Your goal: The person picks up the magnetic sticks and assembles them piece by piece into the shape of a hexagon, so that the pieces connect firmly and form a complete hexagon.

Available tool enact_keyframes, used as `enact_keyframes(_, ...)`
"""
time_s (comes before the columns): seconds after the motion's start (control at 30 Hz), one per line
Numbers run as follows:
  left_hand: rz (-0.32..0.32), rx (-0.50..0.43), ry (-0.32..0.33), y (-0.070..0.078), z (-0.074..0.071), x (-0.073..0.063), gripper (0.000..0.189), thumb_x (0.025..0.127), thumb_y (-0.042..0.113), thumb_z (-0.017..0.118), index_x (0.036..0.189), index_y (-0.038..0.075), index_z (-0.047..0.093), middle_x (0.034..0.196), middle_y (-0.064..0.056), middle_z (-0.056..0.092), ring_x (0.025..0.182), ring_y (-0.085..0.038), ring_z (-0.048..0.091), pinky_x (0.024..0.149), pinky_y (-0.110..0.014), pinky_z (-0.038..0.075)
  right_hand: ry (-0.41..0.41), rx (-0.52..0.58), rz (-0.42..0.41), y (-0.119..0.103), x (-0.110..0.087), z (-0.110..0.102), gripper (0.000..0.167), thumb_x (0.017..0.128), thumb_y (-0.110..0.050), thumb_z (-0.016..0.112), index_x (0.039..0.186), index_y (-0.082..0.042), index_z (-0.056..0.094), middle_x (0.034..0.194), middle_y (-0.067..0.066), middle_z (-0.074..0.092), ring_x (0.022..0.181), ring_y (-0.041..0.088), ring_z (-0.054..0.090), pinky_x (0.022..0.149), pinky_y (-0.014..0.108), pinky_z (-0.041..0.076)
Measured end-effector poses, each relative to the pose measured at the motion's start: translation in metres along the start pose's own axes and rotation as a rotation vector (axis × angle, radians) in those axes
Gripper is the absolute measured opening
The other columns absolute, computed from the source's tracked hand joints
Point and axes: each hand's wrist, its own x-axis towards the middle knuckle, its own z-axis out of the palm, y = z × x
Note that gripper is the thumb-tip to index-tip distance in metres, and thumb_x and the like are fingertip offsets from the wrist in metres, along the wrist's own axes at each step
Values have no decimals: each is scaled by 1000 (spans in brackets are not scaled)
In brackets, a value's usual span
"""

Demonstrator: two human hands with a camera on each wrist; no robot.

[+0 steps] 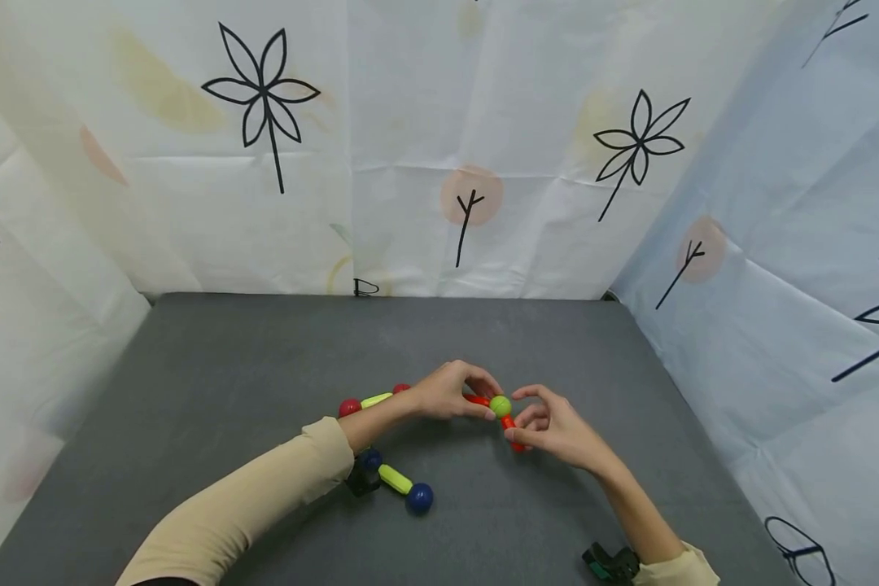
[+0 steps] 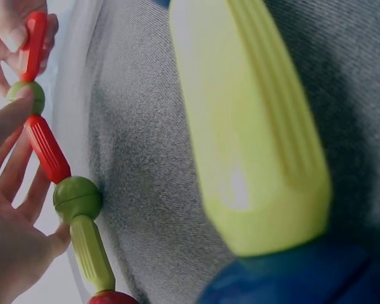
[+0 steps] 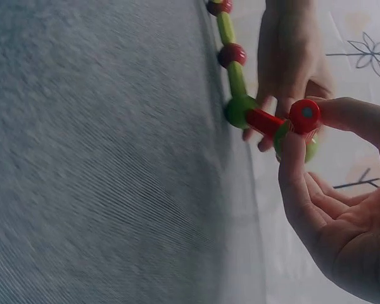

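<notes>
My left hand (image 1: 450,391) pinches a lime-green ball (image 1: 500,405) between thumb and fingers. From that ball a red rod (image 2: 35,47) sticks out, its free end pinched by the thumb and index finger of my right hand (image 1: 560,427). A second red rod (image 2: 47,149) joins the held ball to another green ball (image 2: 77,197), partly hidden by my left hand in the head view. Beyond it the chain runs on through yellow-green rods (image 3: 237,79) and red balls (image 3: 231,55). A round bluish spot shows on the red rod's free end in the right wrist view.
Nearer my body, a yellow-green rod (image 1: 395,478) links two blue balls (image 1: 420,498), partly behind my left wrist. Everything lies on a dark grey cloth-covered table (image 1: 264,350). White patterned sheets (image 1: 410,122) hang behind and at both sides.
</notes>
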Motion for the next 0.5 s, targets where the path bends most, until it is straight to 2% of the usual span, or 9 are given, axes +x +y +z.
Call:
enact_keyframes(0.13, -13, 15, 2, -1, -2, -3, 30, 97, 15, 83, 126, 8, 77, 125, -8, 80, 116, -21, 74, 101, -28, 61, -36, 42, 14, 1, 3, 6, 64, 100, -17, 77, 148, 10, 44, 104, 21, 78, 79, 23, 77, 76, 39, 65)
enact_keyframes(0.3, -16, 52, 38, 1, -11, -15, 33, 98, 14, 82, 128, 3, 74, 128, -12, 78, 124, -31, 71, 108, -45, 59, -65, 73, 20, 1, 7, 8, 62, 100, -14, 77, 148, 11, 47, 103, 22, 77, 78, 19, 75, 75, 40, 65)
enact_keyframes(0.4, -6, 88, 69, 1, -17, -24, 32, 98, 15, 82, 127, 2, 74, 127, -15, 78, 121, -35, 70, 108, -47, 57, -87, 98, 25, 2, 9, 9, 65, 100, -14, 77, 150, 13, 45, 103, 22, 76, 79, 18, 76, 76, 39, 66)
enact_keyframes(0.5, 12, 127, 90, 4, -18, -33, 29, 98, 16, 82, 124, 4, 76, 124, -13, 79, 115, -33, 71, 105, -45, 57, -113, 125, 37, 5, 10, 10, 66, 100, -13, 77, 151, 13, 44, 102, 20, 77, 80, 18, 77, 76, 39, 66)
